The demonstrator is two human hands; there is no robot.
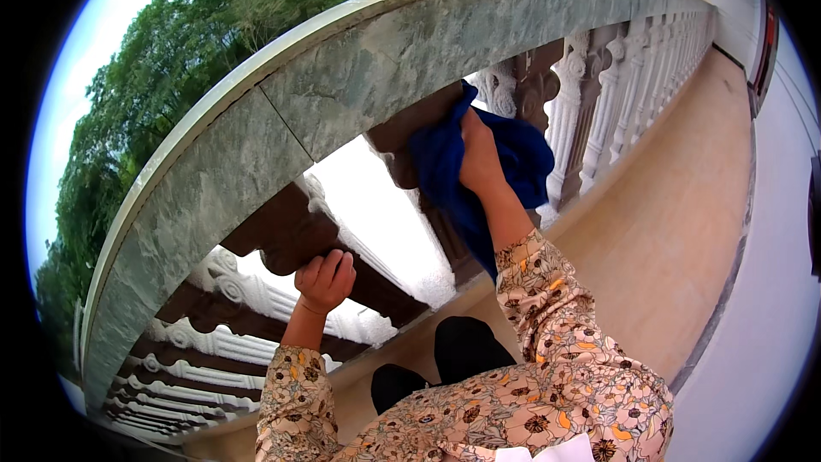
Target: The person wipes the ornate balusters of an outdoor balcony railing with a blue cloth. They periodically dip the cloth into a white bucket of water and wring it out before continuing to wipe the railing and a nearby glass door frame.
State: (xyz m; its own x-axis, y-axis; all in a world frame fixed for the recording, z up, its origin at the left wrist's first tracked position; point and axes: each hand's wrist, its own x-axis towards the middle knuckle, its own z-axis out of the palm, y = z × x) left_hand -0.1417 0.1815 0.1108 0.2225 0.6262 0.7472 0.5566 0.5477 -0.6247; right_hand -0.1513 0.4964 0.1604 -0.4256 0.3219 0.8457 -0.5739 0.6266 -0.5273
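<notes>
My right hand (478, 147) is closed on a dark blue cloth (519, 154), which lies against a brown baluster (407, 131) just under the rail and hangs down below my wrist. Lower and to the left, my left hand (326, 279) grips the edge of another brown baluster (288, 224) with bent fingers. Both balusters stand beneath a grey stone handrail (385, 70). Part of the right hand's fingers is hidden by the cloth.
White fluted balusters (632, 83) alternate with brown ones along the balustrade. A tan floor (667, 205) runs along it to a white wall (763, 308) at the right. Trees (147, 83) rise beyond the rail.
</notes>
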